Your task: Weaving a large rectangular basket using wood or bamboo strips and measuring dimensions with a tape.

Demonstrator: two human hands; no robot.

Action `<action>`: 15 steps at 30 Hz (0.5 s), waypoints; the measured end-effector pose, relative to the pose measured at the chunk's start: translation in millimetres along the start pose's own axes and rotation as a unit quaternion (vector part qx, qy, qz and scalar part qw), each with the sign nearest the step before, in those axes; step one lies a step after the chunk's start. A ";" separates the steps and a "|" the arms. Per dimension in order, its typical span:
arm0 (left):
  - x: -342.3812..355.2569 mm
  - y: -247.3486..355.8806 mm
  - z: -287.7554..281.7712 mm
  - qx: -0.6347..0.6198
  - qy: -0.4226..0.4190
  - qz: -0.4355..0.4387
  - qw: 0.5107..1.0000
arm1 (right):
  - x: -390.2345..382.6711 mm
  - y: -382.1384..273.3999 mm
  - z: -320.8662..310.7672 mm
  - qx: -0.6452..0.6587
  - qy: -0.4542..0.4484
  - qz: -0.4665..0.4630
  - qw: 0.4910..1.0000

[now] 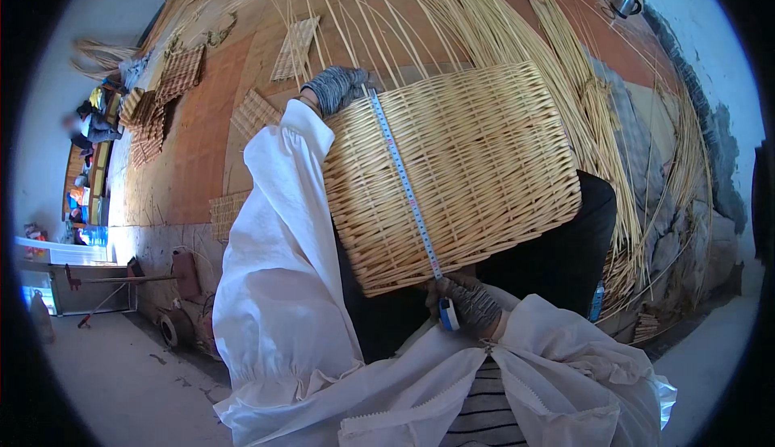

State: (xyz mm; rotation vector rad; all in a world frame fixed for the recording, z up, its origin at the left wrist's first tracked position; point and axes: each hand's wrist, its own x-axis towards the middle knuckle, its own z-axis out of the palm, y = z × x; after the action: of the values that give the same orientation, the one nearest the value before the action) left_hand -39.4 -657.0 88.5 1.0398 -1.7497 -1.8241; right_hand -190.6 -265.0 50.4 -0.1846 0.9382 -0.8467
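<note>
A woven wicker panel [476, 148] of pale rods lies slanted across my lap, with long unwoven rods running out beyond its far edge. Stretched over the weave from far edge to near edge is a tape measure's blade [401, 174]. My left hand [335, 90], in a grey striped glove, is closed at the far edge, around the tape's end; its fingertips are partly hidden. At the near edge my right hand [472, 303], gloved likewise, grips the blue and white tape measure case [449, 315].
Bundles of long rods [557, 68] spread over the floor to the right and far side. Small woven pieces [179, 74] lie at the left. A machine with a wheel [173, 326] stands at lower left, a metal kettle [626, 3] at far right. Another person [95, 128] sits far left.
</note>
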 end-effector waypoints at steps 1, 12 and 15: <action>-1.6 0.2 0.1 -0.185 0.017 -0.086 0.979 | 0.0 1.6 0.2 -0.002 0.000 0.001 1.000; -0.6 3.6 -5.0 0.474 -0.081 0.078 0.873 | 9.0 16.5 -8.7 -0.028 -0.002 -0.037 0.999; 3.4 -2.5 -18.9 0.275 -0.152 0.035 0.949 | 6.8 15.4 2.5 0.023 0.002 -0.008 1.000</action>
State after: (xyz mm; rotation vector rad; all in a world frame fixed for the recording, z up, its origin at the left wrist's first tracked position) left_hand -27.1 -671.8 86.5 0.8948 -2.5413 -1.5452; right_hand -178.0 -260.0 40.2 -0.1505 0.9214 -0.8822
